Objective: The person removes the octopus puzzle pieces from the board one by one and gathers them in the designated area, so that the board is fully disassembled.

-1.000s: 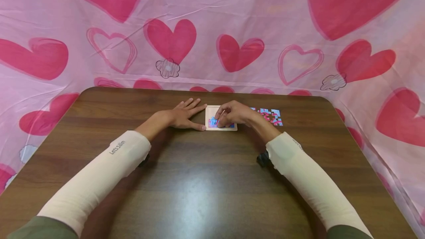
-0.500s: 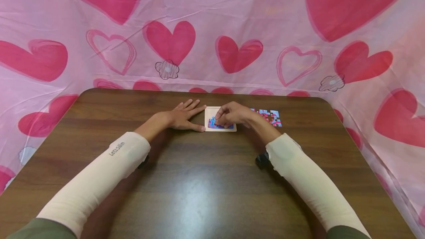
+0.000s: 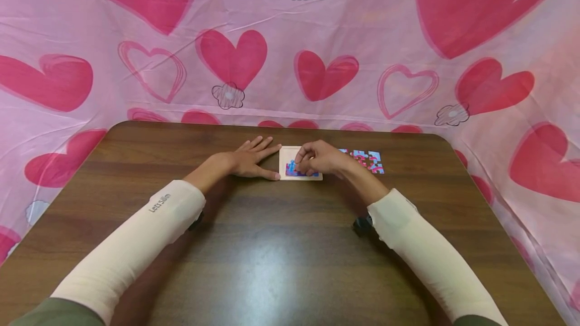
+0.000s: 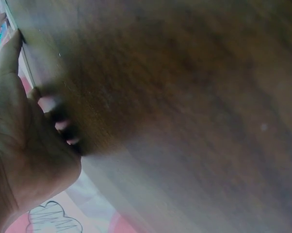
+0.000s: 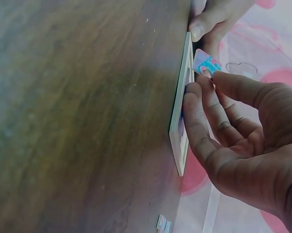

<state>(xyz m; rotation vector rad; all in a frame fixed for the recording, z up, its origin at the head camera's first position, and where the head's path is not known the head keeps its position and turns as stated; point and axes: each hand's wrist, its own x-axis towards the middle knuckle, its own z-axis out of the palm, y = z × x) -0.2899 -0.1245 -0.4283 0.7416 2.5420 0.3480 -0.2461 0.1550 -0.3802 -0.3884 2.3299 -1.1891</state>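
Observation:
A small pale wooden puzzle tray (image 3: 289,152) lies on the table, with blue and pink pieces along its near side. My left hand (image 3: 249,160) lies spread on the table to the left of the tray, its thumb and forefinger reaching the tray's left edge. My right hand (image 3: 320,158) is over the tray and pinches a blue and pink puzzle piece (image 5: 206,63) between thumb and fingers. In the right wrist view that piece stands tilted above the tray's surface, near the left thumb. The right hand hides part of the tray.
Several loose puzzle pieces (image 3: 375,161) lie together on the brown wooden table (image 3: 272,245), right of the tray and partly behind the right hand. A pink cloth (image 3: 281,79) with red hearts hangs behind the table's far edge.
The piece in my right hand has tilted up a little from the tray. My right forearm has shifted slightly outward and nearer. The left hand has kept its place.

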